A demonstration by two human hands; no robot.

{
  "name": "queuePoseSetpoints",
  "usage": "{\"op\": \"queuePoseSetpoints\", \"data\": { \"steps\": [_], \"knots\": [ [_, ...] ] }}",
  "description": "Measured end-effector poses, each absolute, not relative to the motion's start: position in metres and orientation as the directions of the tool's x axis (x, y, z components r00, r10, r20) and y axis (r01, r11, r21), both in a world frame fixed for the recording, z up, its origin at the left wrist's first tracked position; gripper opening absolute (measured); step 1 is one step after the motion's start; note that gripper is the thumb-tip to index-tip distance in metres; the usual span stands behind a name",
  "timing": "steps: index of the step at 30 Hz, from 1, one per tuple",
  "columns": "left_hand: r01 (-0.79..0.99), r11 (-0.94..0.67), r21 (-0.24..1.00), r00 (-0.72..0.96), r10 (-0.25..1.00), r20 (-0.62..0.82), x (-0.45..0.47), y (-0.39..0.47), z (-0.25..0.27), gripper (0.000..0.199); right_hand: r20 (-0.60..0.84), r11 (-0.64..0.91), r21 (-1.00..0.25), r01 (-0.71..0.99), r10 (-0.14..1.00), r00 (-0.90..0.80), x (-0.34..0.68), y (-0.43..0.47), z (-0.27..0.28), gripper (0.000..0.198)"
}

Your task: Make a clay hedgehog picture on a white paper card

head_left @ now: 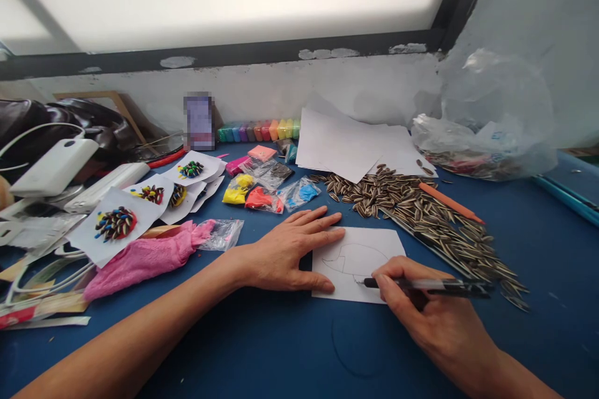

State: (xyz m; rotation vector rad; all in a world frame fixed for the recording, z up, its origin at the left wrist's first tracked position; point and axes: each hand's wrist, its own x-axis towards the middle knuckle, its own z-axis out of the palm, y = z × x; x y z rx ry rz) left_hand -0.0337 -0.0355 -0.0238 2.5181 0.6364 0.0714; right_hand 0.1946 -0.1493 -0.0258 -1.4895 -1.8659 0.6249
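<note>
Gripping a black pen point(437, 287), the right hand point(435, 318) works low over a small white sheet point(358, 262) on the blue table point(281, 349). Fingers closed round the barrel near its tip; the pen slopes toward the left hand, point at short marks beneath a rounded outline. Outline in thin line, with a jagged inner stroke toward its left end.

Left hand point(287, 255): palm down, fingers extended and holding nothing, thumb set wide of the rest. Index fingertip at the sheet's upper left, thumb on its lower left.

Sheet lies in front of a long spill of striped seeds point(468, 243). An orange stick point(452, 202) rests among these. Behind: larger white sheets point(337, 143), overlapping; to their right, a clear plastic bag point(496, 131), contents hard to make out.

Beyond the left hand: small packets, yellow point(239, 189), red point(262, 199), blue point(304, 193). Farther left, a pink cloth-like bundle point(140, 262) just beside a white card point(115, 224) bearing a cluster of seeds with coloured dabs.
</note>
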Motion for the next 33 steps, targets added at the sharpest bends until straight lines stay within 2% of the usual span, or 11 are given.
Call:
{"op": "queuePoseSetpoints", "data": {
  "steps": [20, 26, 33],
  "knots": [
    [0.411, -0.739, 0.534, 0.890, 0.452, -0.058, -0.0335, -0.0357, -0.0236, 0.083, 0.204, 0.215, -0.730, 0.649, 0.974, -0.094, 0.1928, -0.1480, -0.0212, 0.028],
    [0.415, -0.737, 0.533, 0.889, 0.453, -0.066, -0.0337, -0.0350, -0.0236, 0.084, 0.254, 0.231, -0.717, 0.658, 0.965, -0.061, 0.1942, -0.1471, -0.0226, 0.029],
    [0.411, -0.728, 0.548, 0.891, 0.447, -0.075, -0.0352, -0.0334, -0.0212, 0.084, 0.344, 0.233, -0.632, 0.739, 0.939, -0.001, 0.2003, -0.1484, -0.0172, 0.028]
  ]
}}
